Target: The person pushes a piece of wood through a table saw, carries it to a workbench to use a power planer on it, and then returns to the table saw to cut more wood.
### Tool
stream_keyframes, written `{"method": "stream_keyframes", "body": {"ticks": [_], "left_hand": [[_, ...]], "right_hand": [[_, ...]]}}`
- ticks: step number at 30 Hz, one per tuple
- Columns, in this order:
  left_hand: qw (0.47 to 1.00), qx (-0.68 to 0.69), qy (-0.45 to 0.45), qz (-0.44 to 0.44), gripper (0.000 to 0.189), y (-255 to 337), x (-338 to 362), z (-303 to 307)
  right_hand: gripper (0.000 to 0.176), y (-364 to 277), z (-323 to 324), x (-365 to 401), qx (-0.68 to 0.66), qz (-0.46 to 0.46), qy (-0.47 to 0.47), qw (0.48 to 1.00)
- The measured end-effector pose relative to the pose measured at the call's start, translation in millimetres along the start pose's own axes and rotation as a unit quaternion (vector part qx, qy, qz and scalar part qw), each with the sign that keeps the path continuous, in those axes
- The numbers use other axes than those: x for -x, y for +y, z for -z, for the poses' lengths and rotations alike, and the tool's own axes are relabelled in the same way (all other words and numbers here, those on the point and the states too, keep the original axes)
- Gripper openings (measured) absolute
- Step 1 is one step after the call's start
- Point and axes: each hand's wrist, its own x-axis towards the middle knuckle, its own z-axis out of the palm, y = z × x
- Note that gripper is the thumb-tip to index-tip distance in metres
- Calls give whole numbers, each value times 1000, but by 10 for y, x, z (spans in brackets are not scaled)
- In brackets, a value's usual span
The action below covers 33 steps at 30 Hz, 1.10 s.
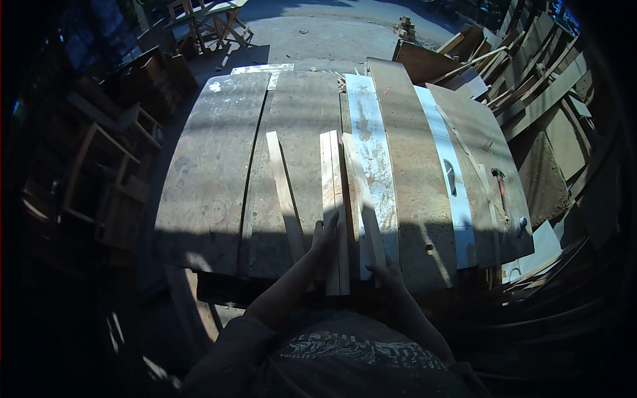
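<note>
Two pale wood strips (330,179) lie side by side at the middle of the workbench (212,166), their near ends past its front edge. My left hand (325,237) is closed around their left side, in shadow. To the right, another strip (365,205) slants toward me, and my right hand (385,272) is closed on its near end. A separate strip (285,196) lies to the left, its near end behind my left forearm.
A hammer (500,189) lies on the bench's right side, near a dark blade-like tool (450,178). Scrap boards (544,86) are heaped at the right. Wooden frames (86,172) stand at the left, and a wooden table (212,10) stands at the back left.
</note>
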Motion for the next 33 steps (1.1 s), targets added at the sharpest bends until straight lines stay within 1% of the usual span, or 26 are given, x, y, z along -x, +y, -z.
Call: {"method": "stream_keyframes", "body": {"ticks": [1,2,3,4,5,6,8,9,11,12,13,14,15,16,17,18,20,21,23,24,26,27,29,30,32,33], "left_hand": [[934,-244,62,-254,46,-142,-7,50],[745,-453,115,-477,46,-260,-43,75],[743,-454,110,-479,46,-156,52,33],[879,-314,96,-346,55,58,249,-39],[966,-159,78,-191,66,200,363,-95],[965,-162,73,-192,66,245,367,-113],[976,-121,102,-150,70,293,377,-111],[976,-124,98,-150,70,284,362,-107],[975,-114,105,-158,71,271,297,-104],[975,-115,102,-158,71,283,292,-106],[979,-99,92,-153,71,298,282,-105],[982,-83,83,-147,71,311,270,-114],[982,-84,81,-146,71,349,305,-144],[985,-75,86,-131,72,393,361,-177],[987,-66,92,-115,72,417,395,-202],[987,-67,90,-113,72,406,372,-210],[993,-15,53,-108,72,330,262,-202],[993,-16,52,-105,72,218,148,-177],[976,-14,46,-213,49,3,-80,-122],[976,-15,45,-211,49,32,-37,-148],[989,92,7,-115,41,165,88,-231],[989,92,8,-114,41,156,65,-232],[986,103,-50,-123,45,132,19,-224],[986,104,-50,-123,45,156,44,-252],[979,169,-58,-98,46,190,103,-317],[979,170,-58,-98,46,186,113,-307]], "right_hand": [[47,68,57,-35,90,6,49,995],[51,143,109,-49,179,11,97,979],[51,130,98,-12,175,11,102,979],[54,87,63,43,260,73,158,950],[58,56,53,86,342,132,212,906],[58,36,78,102,340,130,217,906],[62,19,136,144,384,80,196,899],[62,112,177,155,382,78,200,899],[58,339,302,144,520,130,235,811],[58,306,367,176,519,128,238,811],[53,262,445,187,393,88,180,897],[48,229,497,198,256,47,117,958],[48,216,508,219,256,45,119,958],[44,211,507,241,97,17,103,990],[41,206,511,264,-64,-12,85,994],[41,127,515,320,-65,-13,86,994],[41,-89,520,452,-177,-93,29,979],[41,-104,529,471,-179,-95,31,979],[49,-123,539,490,-203,-152,13,967],[49,-118,527,494,-204,-153,14,967],[56,-103,482,494,-260,-91,-42,960],[56,-106,470,486,-260,-92,-42,960],[58,-102,450,468,-344,-109,-77,929],[58,-71,463,451,-344,-110,-78,929],[58,1,496,413,-362,-100,-101,921],[58,-23,484,421,-362,-100,-101,921]]}}
